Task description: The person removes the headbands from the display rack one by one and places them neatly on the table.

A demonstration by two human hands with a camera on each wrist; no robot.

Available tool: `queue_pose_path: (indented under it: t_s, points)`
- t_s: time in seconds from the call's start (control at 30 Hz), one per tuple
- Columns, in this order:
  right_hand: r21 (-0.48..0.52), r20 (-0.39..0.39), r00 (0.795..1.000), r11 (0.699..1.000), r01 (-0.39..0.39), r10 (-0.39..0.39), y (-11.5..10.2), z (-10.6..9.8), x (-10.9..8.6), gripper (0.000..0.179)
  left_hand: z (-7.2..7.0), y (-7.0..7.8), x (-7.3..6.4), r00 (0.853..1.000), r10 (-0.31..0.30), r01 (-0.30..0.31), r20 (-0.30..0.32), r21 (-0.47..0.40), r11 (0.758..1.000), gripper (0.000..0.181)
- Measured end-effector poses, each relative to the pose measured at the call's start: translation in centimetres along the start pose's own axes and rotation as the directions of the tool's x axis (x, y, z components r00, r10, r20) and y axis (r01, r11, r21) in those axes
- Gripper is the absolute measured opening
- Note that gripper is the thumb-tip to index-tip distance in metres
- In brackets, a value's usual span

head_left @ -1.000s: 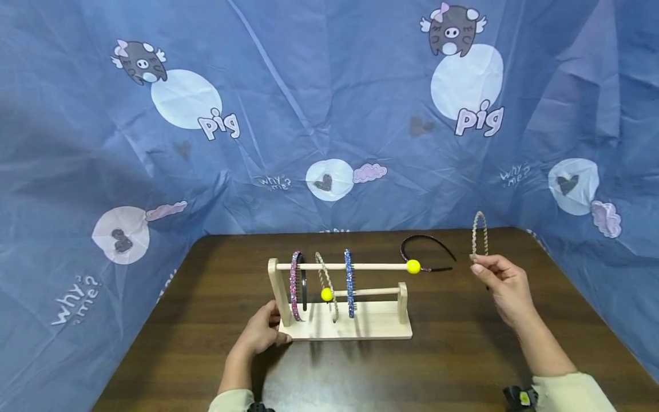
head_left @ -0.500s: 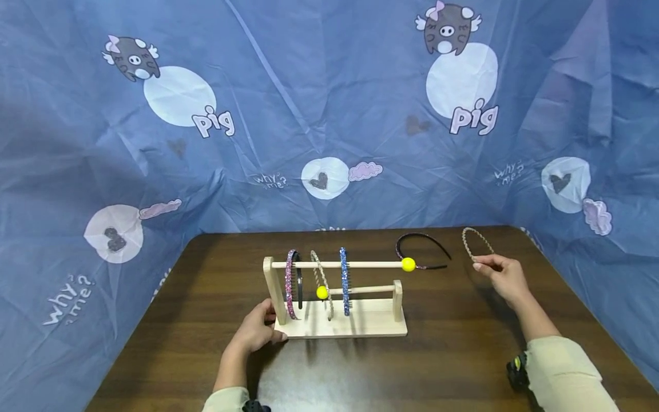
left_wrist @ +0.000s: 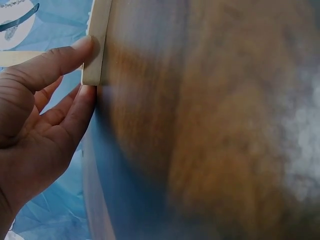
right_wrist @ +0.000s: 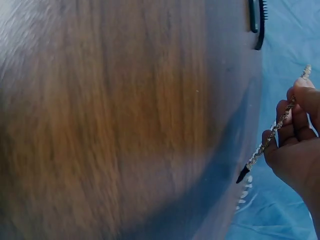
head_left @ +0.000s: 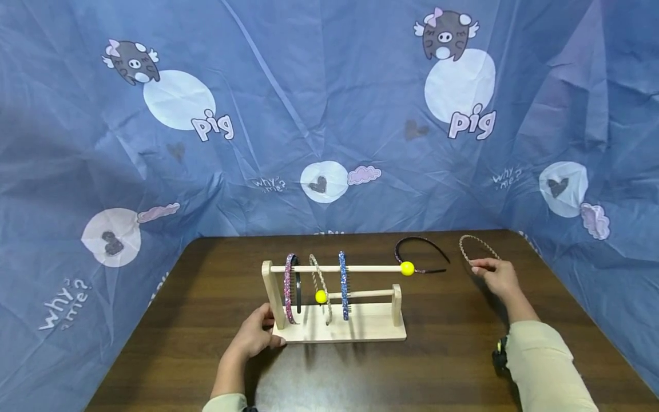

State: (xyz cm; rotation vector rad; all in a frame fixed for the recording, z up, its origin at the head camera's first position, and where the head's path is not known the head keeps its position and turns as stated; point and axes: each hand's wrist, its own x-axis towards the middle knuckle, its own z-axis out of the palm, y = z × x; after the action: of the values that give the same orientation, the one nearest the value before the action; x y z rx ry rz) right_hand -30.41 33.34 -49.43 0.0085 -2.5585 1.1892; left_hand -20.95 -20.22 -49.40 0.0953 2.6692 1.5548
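Observation:
My left hand [head_left: 252, 332] grips the left end of a pale wooden headband stand [head_left: 370, 329]; in the left wrist view the thumb lies on one face of its base board [left_wrist: 97, 55] and fingertips are at the other. On the upper bar hang a pink glittery headband [head_left: 289, 289], a beige twisted headband [head_left: 323, 286] and a blue glittery headband [head_left: 343, 286]. At the right, my right hand [head_left: 496, 278] pinches another beige twisted headband [head_left: 461, 246] low over the table's back right part. In the right wrist view, this headband [right_wrist: 270, 135] ends in a dark tip.
A dark headband [head_left: 397, 252] lies on the brown table [head_left: 432, 355] between the stand and my right hand. Yellow balls cap the stand's upper bar [head_left: 407, 268] and lower bar [head_left: 321, 296]. A blue printed cloth [head_left: 329, 114] encloses the table's back and sides.
My right hand has lowered the beige twisted headband towards the table, and its loop has tipped from upright to nearly flat. The left hand keeps its grip on the stand.

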Motion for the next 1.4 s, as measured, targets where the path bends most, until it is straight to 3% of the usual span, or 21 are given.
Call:
queue_pose_path:
  t_s: [0.23, 0.37, 0.53, 0.63, 0.73, 0.93, 1.4]
  points:
    - [-0.126, 0.102, 0.994, 0.990, 0.058, -0.045, 1.2, 1.3, 0.0, 0.015, -0.3, -0.3, -0.6, 0.999, -0.035, 0.035, -0.007, 0.026, 0.999, 0.059]
    - [-0.184, 0.107, 0.994, 0.981, 0.057, -0.037, 1.9, 1.3, -0.1, 0.015, -0.2, -0.4, -0.7, 1.000, -0.028, 0.028, 0.006, 0.007, 1.000, 0.058]
    - [-0.185, 0.088, 0.995, 0.981, 0.055, -0.039, 2.0, 0.9, -0.1, 0.019, 0.1, -0.4, -0.5, 1.000, -0.022, 0.022, 0.005, -0.011, 1.000, 0.058]
    - [-0.148, 0.030, 0.999, 0.989, 0.025, -0.021, 1.3, 0.6, -0.1, 0.022, 0.3, -0.4, -0.3, 1.000, -0.002, 0.002, 0.014, -0.033, 0.999, 0.058]
    - [-0.036, 0.004, 1.000, 0.999, -0.023, 0.023, -0.2, 0.4, -0.6, 0.029, 0.3, -0.3, 0.0, 1.000, 0.020, -0.019, 0.020, -0.053, 0.998, 0.058]
    - [0.187, 0.112, 0.989, 0.976, -0.112, 0.092, -3.0, 0.4, -2.9, 0.045, 0.3, 0.1, 0.3, 1.000, 0.023, -0.023, 0.015, -0.039, 0.999, 0.060]
    - [0.349, 0.112, 0.994, 0.936, -0.053, 0.015, -6.3, 1.9, -6.0, 0.045, 0.0, 0.2, 0.1, 1.000, 0.005, -0.005, 0.007, -0.026, 1.000, 0.058]
